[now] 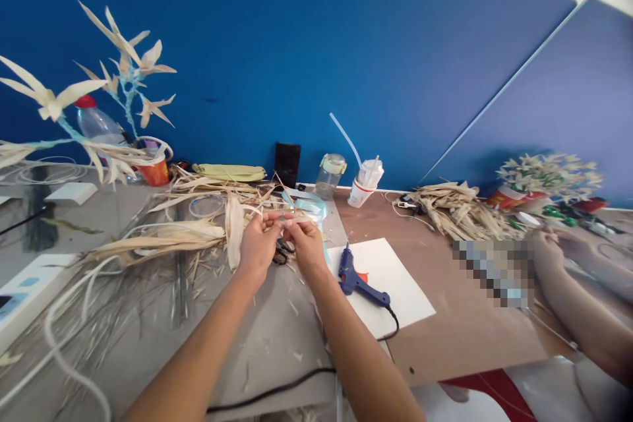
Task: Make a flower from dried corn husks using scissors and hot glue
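My left hand (259, 242) and my right hand (307, 245) meet above the table, fingers closed in a pinch. A thin pale strip (297, 219) runs between the fingertips; its kind is too small to make out. Black-handled scissors (283, 252) lie just below, partly hidden by the hands. Left of my left hand are dried corn husks (190, 235), one broad piece standing near the wrist. A light blue ribbon-like strip (316, 206) lies behind my right hand. To the right, a blue hot glue gun (357, 279) rests on white paper (403, 283).
Husk flowers (129, 72) on blue-wrapped stems rise at the left from a red pot (154, 172). A power strip (27, 293), cables and thin wires spread at left. A jar (330, 175) and paper cup (361, 194) stand behind. Another person's hands (546, 247) work at right beside a husk pile (457, 208).
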Demonstrator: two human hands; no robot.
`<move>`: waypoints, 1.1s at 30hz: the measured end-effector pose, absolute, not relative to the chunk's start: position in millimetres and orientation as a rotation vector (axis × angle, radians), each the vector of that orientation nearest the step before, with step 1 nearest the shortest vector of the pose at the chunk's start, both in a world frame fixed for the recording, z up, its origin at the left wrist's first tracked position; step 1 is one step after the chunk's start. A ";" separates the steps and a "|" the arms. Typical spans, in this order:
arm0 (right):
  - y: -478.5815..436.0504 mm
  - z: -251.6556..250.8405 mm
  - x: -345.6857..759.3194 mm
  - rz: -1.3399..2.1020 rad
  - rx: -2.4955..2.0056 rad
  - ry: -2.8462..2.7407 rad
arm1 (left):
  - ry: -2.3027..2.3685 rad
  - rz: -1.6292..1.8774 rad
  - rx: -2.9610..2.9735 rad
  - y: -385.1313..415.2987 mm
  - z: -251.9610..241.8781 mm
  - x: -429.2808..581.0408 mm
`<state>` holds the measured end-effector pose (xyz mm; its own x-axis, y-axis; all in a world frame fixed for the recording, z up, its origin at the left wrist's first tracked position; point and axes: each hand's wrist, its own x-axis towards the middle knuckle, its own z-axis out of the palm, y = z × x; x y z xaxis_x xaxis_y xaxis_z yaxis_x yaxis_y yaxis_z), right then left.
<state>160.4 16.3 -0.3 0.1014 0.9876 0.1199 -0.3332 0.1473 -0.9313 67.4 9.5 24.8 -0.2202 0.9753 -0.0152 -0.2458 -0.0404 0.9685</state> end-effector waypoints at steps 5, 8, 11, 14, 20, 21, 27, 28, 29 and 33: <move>20.2 -2.5 168.0 1.140 -0.957 -0.928 | 1.223 1.391 0.965 4.8 18.5 63.2; 22.4 -1.9 172.7 1.099 -0.971 -0.859 | 1.204 1.299 0.962 1.1 11.0 52.9; 21.9 -0.2 172.5 1.129 -0.979 -0.843 | 1.069 1.203 0.891 -4.6 3.6 43.0; 18.6 2.2 168.7 1.175 -0.994 -0.894 | 0.932 1.249 0.763 -10.2 2.6 37.5; 13.2 6.3 164.5 1.233 -1.004 -0.955 | 0.774 1.221 0.690 -13.7 12.5 30.8; 12.9 6.6 164.2 1.242 -0.999 -0.951 | 0.761 1.215 0.693 -13.4 12.7 30.0; 10.6 9.7 162.5 1.265 -0.965 -0.904 | 0.726 1.237 0.658 -10.3 7.3 29.9; 10.0 10.7 162.6 1.262 -0.973 -0.912 | 0.714 1.229 0.631 -10.0 7.4 30.0; 9.3 11.8 162.9 1.259 -0.984 -0.927 | 0.701 1.213 0.604 -9.9 7.9 30.1; 6.9 15.1 163.9 1.277 -0.981 -0.965 | 0.678 1.157 0.558 -9.9 9.5 29.4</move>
<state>163.9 6.9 15.1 0.0536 0.9982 0.0269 -0.2991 0.0417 -0.9533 29.4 -9.9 9.5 0.2478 0.9492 -0.1938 -0.6331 0.3101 0.7092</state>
